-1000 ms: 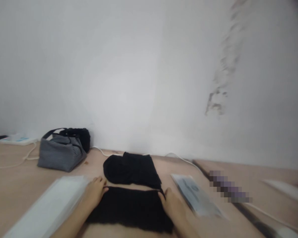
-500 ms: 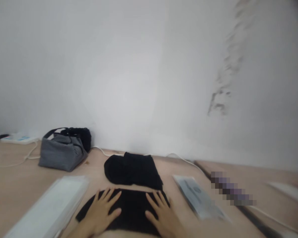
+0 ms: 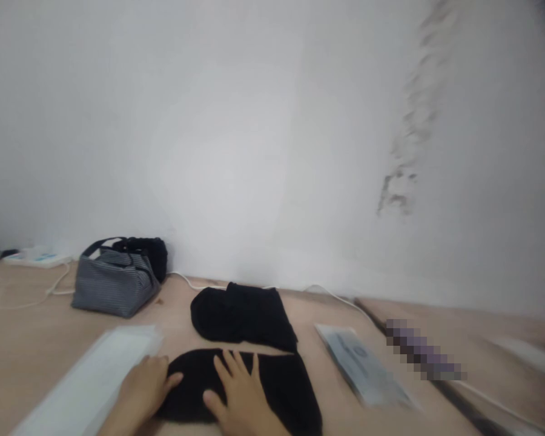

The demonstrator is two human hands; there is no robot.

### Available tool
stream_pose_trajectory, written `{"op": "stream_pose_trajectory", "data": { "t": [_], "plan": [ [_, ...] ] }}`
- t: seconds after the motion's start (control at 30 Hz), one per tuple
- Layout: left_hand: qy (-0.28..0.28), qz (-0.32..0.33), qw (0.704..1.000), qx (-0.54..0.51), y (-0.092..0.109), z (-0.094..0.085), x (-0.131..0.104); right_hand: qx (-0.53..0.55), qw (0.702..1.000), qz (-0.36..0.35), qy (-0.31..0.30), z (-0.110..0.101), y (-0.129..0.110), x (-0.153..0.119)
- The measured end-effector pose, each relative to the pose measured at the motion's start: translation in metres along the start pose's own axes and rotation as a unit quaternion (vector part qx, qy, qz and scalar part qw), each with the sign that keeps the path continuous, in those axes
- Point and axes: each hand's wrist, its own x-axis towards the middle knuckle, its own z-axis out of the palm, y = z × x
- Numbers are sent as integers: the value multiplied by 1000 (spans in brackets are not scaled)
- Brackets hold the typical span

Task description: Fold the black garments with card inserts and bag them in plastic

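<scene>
A flat piece of black fabric, rounded at its left end, lies on the table in front of me. My right hand rests on its middle with the fingers spread. At the fabric's left end is my left hand, its fingers bent close together and the thumb held apart over the cloth; I see nothing gripped in it. Just beyond lies a second, folded piece of black fabric, touched by neither hand.
A stack of clear plastic sleeves lies at left, a printed plastic packet at right. A grey striped bag stands near the wall beside a white power strip. White cable runs along the back. A pixelated object lies across the table seam.
My right hand has moved left to the fabric's middle. My left hand has shifted left to its end, its fingers no longer spread. The fabric's right side is now uncovered.
</scene>
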Motion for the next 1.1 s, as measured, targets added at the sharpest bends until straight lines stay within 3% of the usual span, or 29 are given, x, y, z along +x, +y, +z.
{"op": "stream_pose_trajectory", "data": {
  "t": [0.17,0.27,0.33,0.43,0.5,0.63,0.8,0.93,1.1],
  "plan": [
    [-32,-43,998,-39,-11,-11,-12,2,999,30,-29,29,3,19],
    [-11,-47,996,-75,-8,-14,-7,23,998,10,-49,23,11,16],
    [11,-29,990,-134,1,-15,-1,39,999,18,-12,6,23,10],
    [69,16,964,-258,30,-12,8,23,978,156,139,-27,56,-5],
    [106,30,946,-306,57,-6,12,14,953,242,180,-46,84,-18],
    [116,64,942,-309,110,13,13,58,925,333,172,-62,128,-44],
    [54,153,956,-244,146,39,3,220,902,347,131,-53,136,-61],
    [-4,219,956,-196,141,41,-9,364,871,317,91,-48,126,-62],
    [-81,370,918,-116,107,34,-12,484,830,273,50,-48,119,-62]
  ]
}}
